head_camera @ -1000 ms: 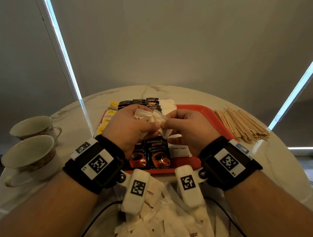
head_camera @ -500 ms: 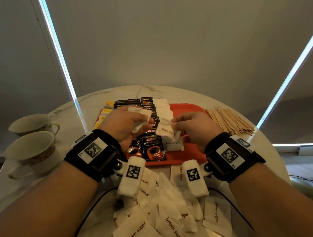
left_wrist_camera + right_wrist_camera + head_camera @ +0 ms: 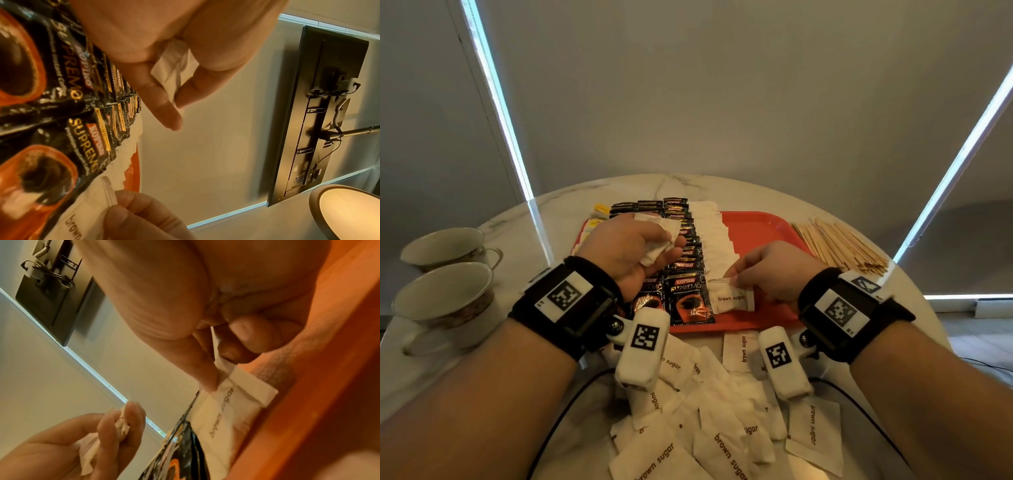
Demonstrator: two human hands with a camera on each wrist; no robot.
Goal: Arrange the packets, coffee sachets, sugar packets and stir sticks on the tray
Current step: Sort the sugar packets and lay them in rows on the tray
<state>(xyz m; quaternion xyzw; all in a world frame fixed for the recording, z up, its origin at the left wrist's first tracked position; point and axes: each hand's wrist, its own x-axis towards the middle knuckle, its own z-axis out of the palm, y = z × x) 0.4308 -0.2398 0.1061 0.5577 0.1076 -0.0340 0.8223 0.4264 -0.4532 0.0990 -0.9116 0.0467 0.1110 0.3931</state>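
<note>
Already the red tray (image 3: 753, 222) on the round marble desk (image 3: 756, 192) is partly filled: yellow packets (image 3: 599, 209) run along its left edge, two overlapping columns of Kopiko Supremo coffee sachets (image 3: 686, 298) sit beside them, and a column of white sugar packets (image 3: 714, 236) runs from the far edge toward the near edge just right of the coffee. The right part of the tray shows bare red. Left to do, judging by what lies off the tray: a loose heap of brown sugar packets (image 3: 709, 411) on the desk's near edge, and the wooden stir sticks (image 3: 839, 245) piled on the desk off the tray's right edge.

The right hand (image 3: 774, 270) pinches the top seam of one brown sugar packet (image 3: 732, 299) between thumb and fingertips (image 3: 207, 378); that packet lies at the near end of the white column, beside the nearest coffee sachet, seemingly resting on the tray. So the right grip is at the packet's far edge, with the packet stretching toward the person.

The left hand (image 3: 626, 250) hovers over the coffee columns, its fingers (image 3: 164, 110) curled round a crumpled bunch of spare white packets (image 3: 657, 241), a supply held ready.
</note>
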